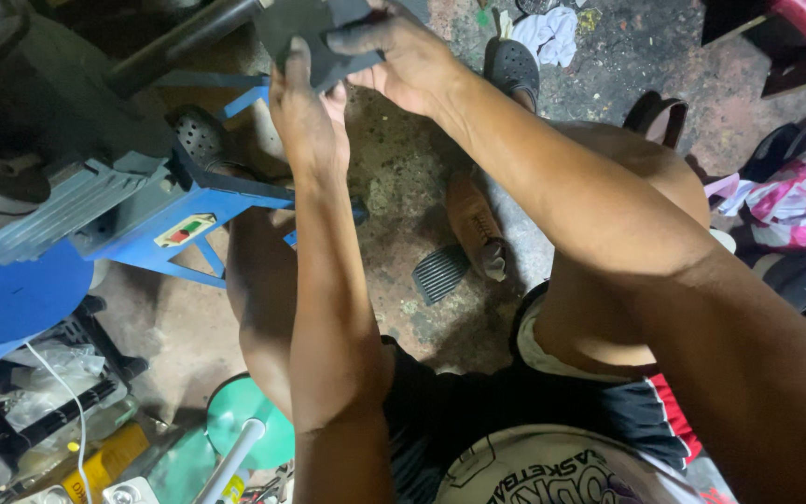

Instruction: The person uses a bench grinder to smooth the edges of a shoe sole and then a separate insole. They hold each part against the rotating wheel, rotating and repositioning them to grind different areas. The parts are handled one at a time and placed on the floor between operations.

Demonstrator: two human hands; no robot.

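Two hands, the left hand [305, 117] and the right hand [403, 61], share one dark flat piece [314, 37]. One blue machine [95, 205] stands at the left, and one tan shoe [475, 224] and one ribbed black pedal [440, 273] sit on the floor. Two dark sandals [515, 70] [657, 117] lie beyond the knees, perhaps a pair, and there is one white rag [548, 34].

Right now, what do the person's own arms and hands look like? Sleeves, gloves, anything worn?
Both arms are bare from the hands to the frame edge: no sleeves in view. No gloves, watch, bands or rings show on the left hand or the right hand. The fingers on both look smudged with dark grime. No cables or markings.
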